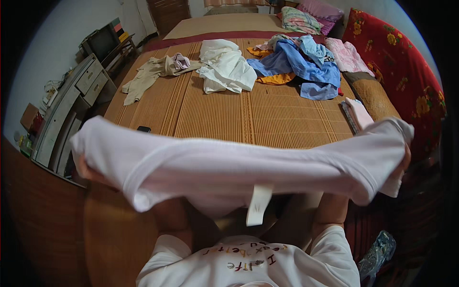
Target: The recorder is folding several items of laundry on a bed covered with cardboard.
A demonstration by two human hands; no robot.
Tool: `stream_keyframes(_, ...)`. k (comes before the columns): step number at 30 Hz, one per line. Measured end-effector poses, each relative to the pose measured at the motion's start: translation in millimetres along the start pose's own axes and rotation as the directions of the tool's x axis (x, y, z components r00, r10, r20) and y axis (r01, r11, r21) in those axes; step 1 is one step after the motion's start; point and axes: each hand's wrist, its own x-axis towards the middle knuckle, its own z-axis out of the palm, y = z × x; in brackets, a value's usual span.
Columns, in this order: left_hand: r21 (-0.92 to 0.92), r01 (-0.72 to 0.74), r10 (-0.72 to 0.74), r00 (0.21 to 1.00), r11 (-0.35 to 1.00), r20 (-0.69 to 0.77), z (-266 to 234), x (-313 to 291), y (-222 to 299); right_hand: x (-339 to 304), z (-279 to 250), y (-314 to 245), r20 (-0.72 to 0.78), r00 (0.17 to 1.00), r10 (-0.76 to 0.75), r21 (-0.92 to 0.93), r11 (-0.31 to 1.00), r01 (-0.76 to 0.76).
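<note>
Stretched wide in front of me is a pale pinkish-white garment (pixel 239 160), with a white label (pixel 259 205) hanging from it near the middle. My left hand (pixel 91 170) grips its left end, the fingers mostly covered by cloth. At the opposite end my right hand (pixel 407 158) is closed on the fabric, only part of it showing. The garment hangs in the air above the near part of the mat-covered bed, and its folds hide whether it is a top or another piece.
On the bamboo mat (pixel 215 115) lie beige clothing (pixel 150 76), a white garment (pixel 227 67), and a pile with a blue shirt (pixel 315 67). Folded clothes (pixel 358 114) sit at the right edge beside a red floral cover (pixel 397 62). A dark phone-like object (pixel 144 129) lies left. A grey desk (pixel 71 105) stands left.
</note>
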Motion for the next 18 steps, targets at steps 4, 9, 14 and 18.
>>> stream_keyframes(4,0.768,0.549,-0.604,0.748,0.33,-0.275,-30.9,7.2,122.1,-20.4,41.7,13.5,0.189,0.97,0.151,0.101,0.98,-0.172)
stream_keyframes(9,0.193,0.488,-0.14,0.143,-0.851,-0.98,-25.5,-70.0,165.6,-53.8,89.4,53.6,0.565,0.765,0.31,0.21,0.842,-0.496)
stream_keyframes(14,0.057,0.566,-0.12,-0.076,-0.823,-0.99,-10.5,-97.7,183.1,-102.3,108.3,49.8,0.65,0.638,0.413,-0.096,0.878,-0.47)
stream_keyframes(18,0.042,0.593,-0.09,-0.051,-0.804,-0.995,-8.2,-99.5,185.0,-114.6,111.5,48.2,0.676,0.52,0.521,-0.09,0.76,-0.644)
